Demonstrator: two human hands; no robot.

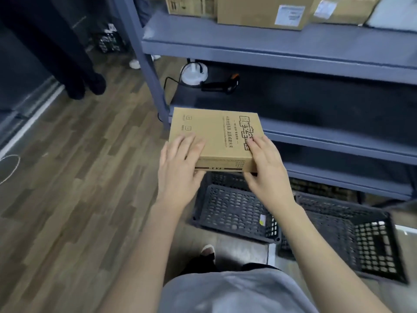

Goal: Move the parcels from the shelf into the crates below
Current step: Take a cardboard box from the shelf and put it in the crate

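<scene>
Grey shirt (237, 292) and two bare forearms in the foreground, reaching forward to a flat cardboard parcel (214, 136) held in the air in front of the shelf unit (282, 49) and directly above the left crate (232, 213). Left hand (178, 168): grip on the parcel's near left corner, fingers laid over the top face and thumb under the front edge. Right hand (268, 168): grip on the near right corner, fingers on top and thumb beneath. The step in hand appears to be lowering the parcel into a crate; to do it well, keep the parcel level, bring it down inside the crate's rim, and release only once it rests flat on the lattice floor. Left crate: nothing visible in it except a small pale label on its wall. Right crate (365, 242), just beside it: likewise shows no parcels. Upper shelf: more cardboard boxes (259, 12) remain. Middle shelf: a handheld scanner (223, 83) with cable.
</scene>
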